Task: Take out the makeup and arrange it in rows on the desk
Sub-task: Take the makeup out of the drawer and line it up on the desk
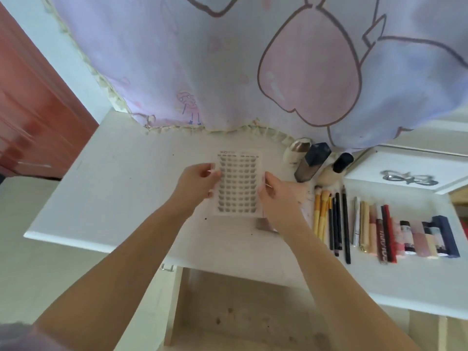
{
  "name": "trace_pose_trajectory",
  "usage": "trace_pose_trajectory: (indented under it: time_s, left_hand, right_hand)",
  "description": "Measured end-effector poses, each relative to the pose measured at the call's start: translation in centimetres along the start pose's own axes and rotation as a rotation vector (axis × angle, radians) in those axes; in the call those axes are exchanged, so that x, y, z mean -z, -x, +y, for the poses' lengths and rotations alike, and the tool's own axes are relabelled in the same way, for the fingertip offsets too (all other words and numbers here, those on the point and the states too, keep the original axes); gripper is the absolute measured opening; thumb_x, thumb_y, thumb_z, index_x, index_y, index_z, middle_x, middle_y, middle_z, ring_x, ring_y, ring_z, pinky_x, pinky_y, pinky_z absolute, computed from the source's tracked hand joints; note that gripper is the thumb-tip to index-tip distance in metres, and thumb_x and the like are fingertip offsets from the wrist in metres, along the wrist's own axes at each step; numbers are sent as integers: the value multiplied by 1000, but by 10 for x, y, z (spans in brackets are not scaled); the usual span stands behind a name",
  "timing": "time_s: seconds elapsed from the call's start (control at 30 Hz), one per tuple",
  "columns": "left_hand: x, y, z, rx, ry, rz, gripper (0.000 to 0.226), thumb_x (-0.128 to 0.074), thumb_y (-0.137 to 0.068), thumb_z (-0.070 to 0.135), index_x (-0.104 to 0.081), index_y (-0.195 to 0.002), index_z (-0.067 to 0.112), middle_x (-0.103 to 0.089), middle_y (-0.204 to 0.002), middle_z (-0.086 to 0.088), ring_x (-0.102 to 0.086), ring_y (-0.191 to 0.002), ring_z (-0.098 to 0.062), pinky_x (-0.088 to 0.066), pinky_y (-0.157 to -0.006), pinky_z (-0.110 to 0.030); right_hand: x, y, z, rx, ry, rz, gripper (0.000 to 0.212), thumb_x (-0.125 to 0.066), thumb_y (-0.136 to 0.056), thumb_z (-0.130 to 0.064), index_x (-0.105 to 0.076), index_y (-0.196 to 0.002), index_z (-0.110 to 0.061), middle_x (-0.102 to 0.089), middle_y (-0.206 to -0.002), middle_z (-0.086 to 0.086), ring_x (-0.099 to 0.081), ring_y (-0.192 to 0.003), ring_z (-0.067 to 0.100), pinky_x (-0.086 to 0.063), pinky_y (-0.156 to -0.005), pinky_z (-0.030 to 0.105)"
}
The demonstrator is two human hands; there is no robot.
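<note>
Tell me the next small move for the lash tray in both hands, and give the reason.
Probably set the clear rectangular tray of false lashes flat on the white desk. The left hand and right hand pinch its side edges, and the pencils and tubes already lie in a row to its right.

curtain [228, 59]: pale lilac fabric with large pink cartoon shapes outlined in brown; hangs down to the back of the surface; cream tasselled fringe along its hem
small cartoon figure [188, 103]: printed low on the curtain, left of centre
red-brown door [30, 110]: at far left, panelled, blurred
silver bow handle [410, 179]: on a white drawer front at right
floor [38, 262]: pale, at lower left
</note>
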State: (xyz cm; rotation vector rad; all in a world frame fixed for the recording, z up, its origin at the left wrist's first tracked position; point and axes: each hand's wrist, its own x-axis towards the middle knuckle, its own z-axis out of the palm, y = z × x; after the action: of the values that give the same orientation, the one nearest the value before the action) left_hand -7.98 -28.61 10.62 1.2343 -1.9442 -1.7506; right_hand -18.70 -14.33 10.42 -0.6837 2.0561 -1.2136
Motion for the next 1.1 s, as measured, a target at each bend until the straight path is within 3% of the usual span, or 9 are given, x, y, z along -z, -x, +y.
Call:
trace_pose_trajectory:
  time_s: [0.17,0.37,0.5,0.63,0.7,0.8,0.87,0.97,1.1]
  left_hand:
    - [-33,-78,11,-20,-300,140,48,-41,-96,12,-33,-142,2,-52,-133,-11,-49,-123,-26,-38,-98,-29]
    - [-48,-106,-14,-45,-427,65,46,-34,-95,2,-31,-141,0,-32,-150,-11,-32,-137,-23,-29,-103,-25]
    - [-47,-110,-23,-82,-480,22,55,-33,-94,3,-23,-148,6,-13,-158,-5,-10,-145,-15,-16,-114,-29]
    - [-39,-98,-18,-83,-540,-10,58,-35,-95,2,-15,-149,5,-6,-159,-7,-8,-146,-17,-15,-113,-26]
    - [-34,-82,-21,-120,-558,-3,57,-37,-96,6,-15,-149,4,-6,-159,-8,-4,-146,-16,-13,-114,-26]
    - [-32,-44,-28,-196,-528,25,56,-38,-98,9,-16,-150,6,-10,-158,-5,-4,-146,-14,-9,-113,-23]
    - [-34,-7,-32,-240,-494,40,55,-41,-97,10,-21,-149,9,-16,-157,-3,-12,-145,-13,-12,-112,-21]
    - [-42,55,-43,-281,-427,43,50,-42,-97,11,-30,-146,13,-29,-152,1,-27,-140,-14,-18,-111,-22]
    - [-63,139,-80,-128,-196,-17,35,-43,-96,8,-50,-130,17,-58,-123,6,-53,-115,-11,-41,-98,-21]
  right_hand:
    - [-19,-80,-7,-99,185,90,6,-33,-95,-4,-36,-95,-9,-46,-91,8,-43,-73,15,-32,-54,21]
    - [-40,-110,-1,-182,246,58,31,-38,-88,5,-45,-118,5,-42,-125,16,-50,-105,30,-39,-76,25]
    - [-48,-112,-3,-202,300,53,42,-37,-90,4,-36,-132,7,-30,-142,18,-42,-125,32,-37,-91,22]
    - [-36,-96,-9,-153,331,59,36,-35,-92,2,-40,-128,6,-25,-148,18,-45,-121,31,-36,-80,21]
    - [-26,-76,-15,-58,285,104,39,-32,-93,-1,-41,-131,1,-26,-150,15,-43,-127,27,-41,-92,25]
    - [-9,-32,-26,67,195,127,40,-32,-96,-1,-43,-135,-7,-37,-144,5,-41,-122,11,-30,-84,-3]
    - [4,2,-24,107,161,113,42,-34,-98,-2,-39,-140,-8,-39,-144,3,-36,-123,4,-21,-84,-9]
    - [22,57,2,113,159,71,41,-38,-98,-8,-44,-138,-16,-49,-133,-5,-43,-123,5,-30,-101,13]
    - [51,141,67,-72,-19,-15,30,-38,-98,-4,-57,-118,-15,-65,-99,-4,-64,-95,14,-51,-86,28]
